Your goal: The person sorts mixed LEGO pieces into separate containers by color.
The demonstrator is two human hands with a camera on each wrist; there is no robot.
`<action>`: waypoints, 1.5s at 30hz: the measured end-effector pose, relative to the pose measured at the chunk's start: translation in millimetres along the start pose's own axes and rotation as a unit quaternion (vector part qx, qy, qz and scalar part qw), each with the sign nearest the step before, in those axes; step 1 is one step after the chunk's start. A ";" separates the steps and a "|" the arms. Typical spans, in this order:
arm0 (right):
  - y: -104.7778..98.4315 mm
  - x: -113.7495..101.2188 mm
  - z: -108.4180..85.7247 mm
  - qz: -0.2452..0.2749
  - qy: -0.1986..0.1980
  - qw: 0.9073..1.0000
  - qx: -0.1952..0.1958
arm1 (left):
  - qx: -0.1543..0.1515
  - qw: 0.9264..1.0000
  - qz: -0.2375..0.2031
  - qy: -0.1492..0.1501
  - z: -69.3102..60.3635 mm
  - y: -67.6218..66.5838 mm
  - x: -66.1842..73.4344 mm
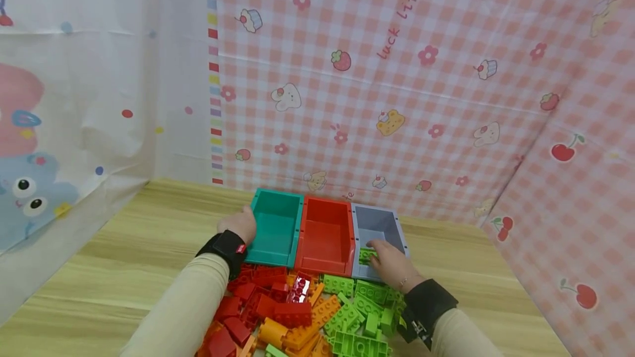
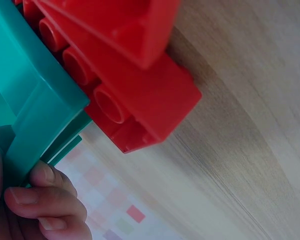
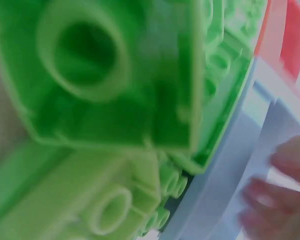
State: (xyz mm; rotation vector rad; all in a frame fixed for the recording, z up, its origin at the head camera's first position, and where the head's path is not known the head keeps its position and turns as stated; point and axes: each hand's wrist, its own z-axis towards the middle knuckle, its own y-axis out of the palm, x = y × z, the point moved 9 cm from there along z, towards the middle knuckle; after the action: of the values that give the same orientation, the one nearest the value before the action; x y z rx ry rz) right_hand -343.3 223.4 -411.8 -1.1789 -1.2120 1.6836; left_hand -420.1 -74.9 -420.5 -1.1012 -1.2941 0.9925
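At the left side of the teal bin (image 1: pixel 276 225), my left hand (image 1: pixel 240 226) grips its edge. The left wrist view shows the fingers (image 2: pixel 47 202) curled against the bin's teal rim (image 2: pixel 45 107). My right hand (image 1: pixel 394 265) is over the front of the grey-blue bin (image 1: pixel 381 225). A green toy building brick (image 1: pixel 366 256) shows inside that bin, just beside the fingertips. Blurred in the right wrist view, the fingers (image 3: pixel 277 200) are spread apart, and no brick shows between them.
The red bin (image 1: pixel 327 230) stands between the other two. In front lies a pile of red bricks (image 1: pixel 292 314), orange bricks (image 1: pixel 324 310) and green bricks (image 1: pixel 347 315). Behind the bins hangs a pink checked cloth (image 1: pixel 367 98). Wooden tabletop (image 1: pixel 124 269) extends to both sides.
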 end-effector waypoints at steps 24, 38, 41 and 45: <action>26.4 -77.1 -25.9 -0.153 -0.227 0.962 0.003 | 0.014 1.000 0.001 0.003 1.0 -1.3 2.0; 9.2 -52.7 -21.5 0.113 -0.128 0.984 -0.053 | 0.010 1.000 0.001 -0.003 -1.9 1.4 0.0; -12.9 -35.5 -17.4 0.181 -0.075 0.981 -0.012 | 0.005 1.000 0.003 -0.004 -0.7 2.2 0.1; -39.1 -2.0 -10.8 0.215 0.009 0.974 0.066 | 0.002 1.000 0.008 -0.003 1.6 3.1 -1.1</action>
State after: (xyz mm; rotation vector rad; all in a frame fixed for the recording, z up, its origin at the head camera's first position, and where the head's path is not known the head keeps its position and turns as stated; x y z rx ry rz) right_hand -330.4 235.6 -375.3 -1.4427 -0.8553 2.0252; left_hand -421.6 -75.2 -423.8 -1.1076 -1.2905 1.0107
